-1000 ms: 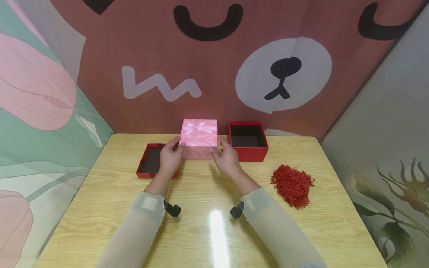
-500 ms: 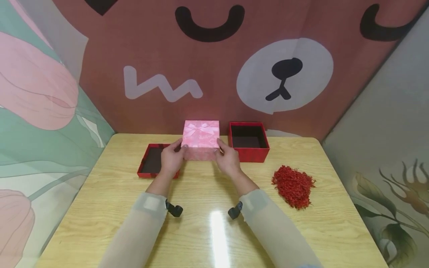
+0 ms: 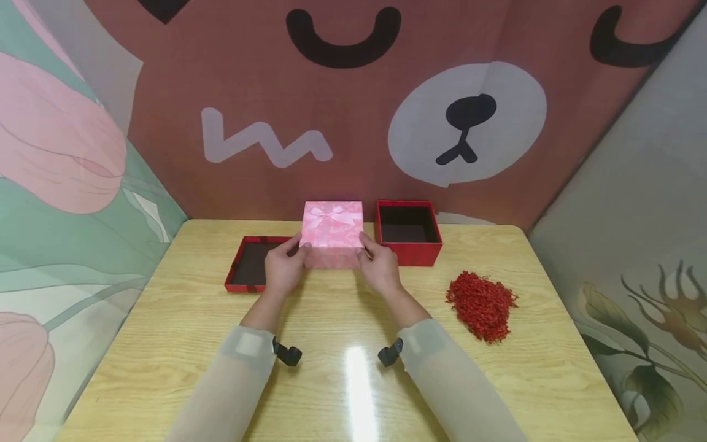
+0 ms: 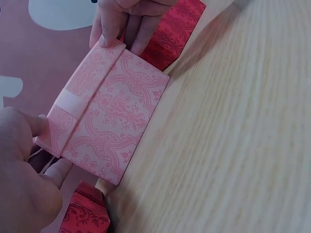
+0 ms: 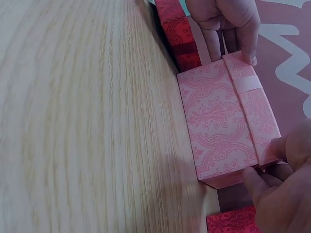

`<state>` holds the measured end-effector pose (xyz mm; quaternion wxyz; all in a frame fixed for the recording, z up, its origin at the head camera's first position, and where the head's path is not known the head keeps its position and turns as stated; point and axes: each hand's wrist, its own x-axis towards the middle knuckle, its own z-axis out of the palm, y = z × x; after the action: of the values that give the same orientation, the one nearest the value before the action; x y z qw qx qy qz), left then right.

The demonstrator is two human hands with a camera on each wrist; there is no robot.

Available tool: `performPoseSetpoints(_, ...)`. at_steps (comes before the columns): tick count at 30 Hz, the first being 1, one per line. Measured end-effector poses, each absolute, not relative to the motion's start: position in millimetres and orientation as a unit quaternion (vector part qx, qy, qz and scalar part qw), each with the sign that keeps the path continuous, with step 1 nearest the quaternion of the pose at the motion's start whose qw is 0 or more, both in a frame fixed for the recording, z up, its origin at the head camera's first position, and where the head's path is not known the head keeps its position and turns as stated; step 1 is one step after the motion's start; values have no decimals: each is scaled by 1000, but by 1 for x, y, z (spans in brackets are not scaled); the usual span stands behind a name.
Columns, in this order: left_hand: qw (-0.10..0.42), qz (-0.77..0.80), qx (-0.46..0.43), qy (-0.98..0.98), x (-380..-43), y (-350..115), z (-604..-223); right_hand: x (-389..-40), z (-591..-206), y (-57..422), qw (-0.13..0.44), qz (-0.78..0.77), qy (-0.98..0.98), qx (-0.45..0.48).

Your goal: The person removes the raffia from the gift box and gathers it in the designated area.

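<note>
A pink patterned gift box [image 3: 332,227] with a ribbon bow on its lid [image 4: 80,82] stands at the back middle of the table. On its left side, my left hand [image 3: 284,265] pinches the lid's edge, thumb at the front corner and fingers along the side. Opposite it, my right hand [image 3: 379,264] grips the right side in the same way. From the right wrist view, the lid [image 5: 250,107] sits over the box body [image 5: 214,121], its rim overlapping the upper part. Box contents are hidden.
A red box [image 3: 414,252] with a dark inside stands uncovered to the right. An upturned red lid [image 3: 245,287] lies at the left, partly behind my left hand. Red shredded paper [image 3: 482,307] is heaped on the wooden table [image 3: 320,380]. A printed wall borders the back edge.
The pink gift box has shifted slightly toward me and to the right, with both hands on its sides. The red box, red lid and shredded paper have stayed put.
</note>
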<state>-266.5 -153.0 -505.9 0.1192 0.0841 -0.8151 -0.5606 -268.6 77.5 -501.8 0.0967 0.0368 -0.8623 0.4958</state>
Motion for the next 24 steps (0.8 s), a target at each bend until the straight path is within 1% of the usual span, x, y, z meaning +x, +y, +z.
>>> performPoseSetpoints(11,125,-568,75,-810,-252,-152,-510,-256,-500,89,98,479,-870,67)
performPoseSetpoints(18,128,-578,64,-804,-241,-151,-512,-246,-499,97,82,465,-878,78)
performPoseSetpoints(24,117,-590,57,-797,-228,-151,-512,-238,-500,107,107,436,-886,114)
